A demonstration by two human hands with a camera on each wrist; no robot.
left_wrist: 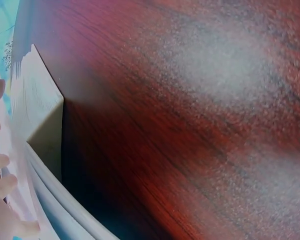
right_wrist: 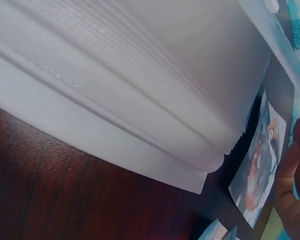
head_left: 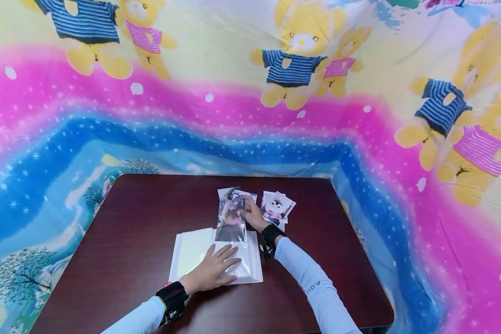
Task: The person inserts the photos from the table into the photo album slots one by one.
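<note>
An open photo album (head_left: 190, 250) with white pages lies near the middle of the table. My left hand (head_left: 213, 270) rests on its right-hand page with fingers spread; at the left wrist view's edge, the hand (left_wrist: 2, 192) shows beside the album (left_wrist: 42, 100). Above that page, my right hand (head_left: 252, 213) pinches a photo (head_left: 229, 225) by its upper right side. The photo's lower end overlaps the top of the page; whether it sits inside a sleeve I cannot tell. Thick stacked page edges (right_wrist: 155, 95) fill much of the right wrist view.
Behind the held photo lie loose photos (head_left: 225, 192), partly covered. Another small pile of photos (head_left: 277, 206) lies to the right of my right hand. The dark wooden table (head_left: 150, 208) borders a patterned cloth (head_left: 234, 144) at the back and sides.
</note>
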